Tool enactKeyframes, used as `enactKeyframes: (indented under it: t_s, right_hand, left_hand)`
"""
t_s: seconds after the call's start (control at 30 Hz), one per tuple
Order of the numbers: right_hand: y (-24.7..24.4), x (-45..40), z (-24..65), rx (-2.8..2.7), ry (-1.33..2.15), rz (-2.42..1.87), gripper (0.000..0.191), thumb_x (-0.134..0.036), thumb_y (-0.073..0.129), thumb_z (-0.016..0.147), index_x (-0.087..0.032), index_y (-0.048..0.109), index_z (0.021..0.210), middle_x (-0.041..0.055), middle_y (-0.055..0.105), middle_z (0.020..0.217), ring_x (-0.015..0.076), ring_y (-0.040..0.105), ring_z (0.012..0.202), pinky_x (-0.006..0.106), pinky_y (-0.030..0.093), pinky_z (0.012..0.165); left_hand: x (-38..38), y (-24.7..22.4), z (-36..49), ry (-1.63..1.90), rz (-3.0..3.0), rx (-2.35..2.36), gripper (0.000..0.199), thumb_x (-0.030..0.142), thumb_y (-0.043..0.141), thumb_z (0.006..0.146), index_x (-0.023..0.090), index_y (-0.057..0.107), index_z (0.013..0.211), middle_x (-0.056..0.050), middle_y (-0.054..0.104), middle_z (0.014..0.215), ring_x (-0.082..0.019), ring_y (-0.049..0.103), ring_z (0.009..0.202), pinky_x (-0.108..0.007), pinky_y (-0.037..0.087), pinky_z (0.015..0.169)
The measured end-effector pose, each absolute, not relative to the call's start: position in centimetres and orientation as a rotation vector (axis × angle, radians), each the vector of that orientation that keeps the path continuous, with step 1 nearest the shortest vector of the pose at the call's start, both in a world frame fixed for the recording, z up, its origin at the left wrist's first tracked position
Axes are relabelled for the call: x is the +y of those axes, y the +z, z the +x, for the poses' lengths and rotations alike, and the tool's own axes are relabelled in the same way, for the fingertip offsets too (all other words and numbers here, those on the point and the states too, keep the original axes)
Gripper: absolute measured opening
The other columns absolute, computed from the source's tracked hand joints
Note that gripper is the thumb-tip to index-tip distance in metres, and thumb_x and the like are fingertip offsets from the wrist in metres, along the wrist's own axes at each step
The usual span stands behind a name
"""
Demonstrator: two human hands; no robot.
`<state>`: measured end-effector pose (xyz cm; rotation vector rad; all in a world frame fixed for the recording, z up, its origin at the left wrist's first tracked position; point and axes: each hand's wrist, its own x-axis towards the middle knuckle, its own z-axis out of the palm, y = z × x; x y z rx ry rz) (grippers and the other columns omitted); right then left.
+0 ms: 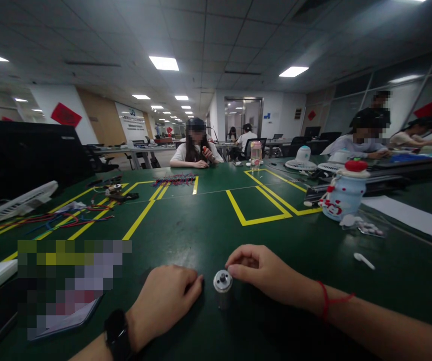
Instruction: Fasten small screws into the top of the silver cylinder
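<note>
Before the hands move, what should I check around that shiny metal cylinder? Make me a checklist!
1. Metal cylinder upright on the green table: ok.
2. Left hand apart from the cylinder: ok, there's a gap.
3. Right hand touching the cylinder: cannot tell; it's very close.
4. White earbud away from the cylinder: ok, it lies off to the right.
5. Wire bundle out of the way: ok, it's farther back.

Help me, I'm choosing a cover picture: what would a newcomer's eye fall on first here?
Probably the silver metal cylinder, standing upright on the green tabletop between the left hand and the right hand. Next come the yellow tape outlines farther across the surface. Then the pale blue bottle with its red lid stands out toward the picture's right.
</note>
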<state>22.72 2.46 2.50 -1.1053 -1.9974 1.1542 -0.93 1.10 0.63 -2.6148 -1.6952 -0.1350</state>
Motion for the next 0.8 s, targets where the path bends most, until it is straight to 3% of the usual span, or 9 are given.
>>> enactKeyframes:
  t_s: [0.2, 0.4, 0.57, 0.8]
  right_hand:
    - [3.5, 1.1, 21.5, -2.148, 0.782, -0.953, 0.02, -0.031, 0.071, 0.076, -0.021, 0.069, 0.093, 0.0023, 0.06, 0.093, 0.0119, 0.052, 0.074, 0.025, 0.042, 0.066]
    - [3.4, 1.3, 21.1, -2.101, 0.801, -0.896, 0.009, -0.025, 0.068, 0.08, -0.02, 0.071, 0.086, 0.0019, 0.06, 0.091, 0.012, 0.054, 0.078, 0.024, 0.043, 0.067]
    - [4.1, 1.6, 22.4, -1.982, 0.817, -0.945, 0.011, -0.028, 0.065, 0.082, -0.018, 0.069, 0.086, 0.0012, 0.061, 0.086, 0.0112, 0.054, 0.073, 0.023, 0.041, 0.062]
    - [2.6, 2.7, 25.8, -2.418, 0.785, -0.982, 0.011, -0.028, 0.07, 0.076, -0.022, 0.075, 0.084, 0.0035, 0.06, 0.095, 0.0168, 0.056, 0.088, 0.03, 0.044, 0.079]
  left_hand:
    - [1.0, 0.8, -0.8, -0.118, -2.616, -1.724, 0.046, 0.039, 0.035, 0.096, 0.02, 0.064, 0.066, -0.004, 0.066, 0.063, -0.017, 0.059, 0.058, -0.029, 0.023, 0.052]
    - [1.1, 0.7, -0.8, -0.117, -2.615, -1.728, 0.045, 0.039, 0.035, 0.096, 0.021, 0.063, 0.065, -0.003, 0.066, 0.064, -0.017, 0.059, 0.058, -0.029, 0.024, 0.053]
    - [1.1, 0.7, -0.8, -0.115, -2.623, -1.717, 0.045, 0.039, 0.035, 0.096, 0.02, 0.063, 0.066, -0.003, 0.066, 0.064, -0.017, 0.06, 0.06, -0.029, 0.025, 0.054]
    - [1.2, 0.7, -1.1, -0.1, -2.646, -1.662, 0.045, 0.038, 0.034, 0.097, 0.02, 0.062, 0.067, -0.003, 0.066, 0.065, -0.017, 0.06, 0.06, -0.029, 0.027, 0.055]
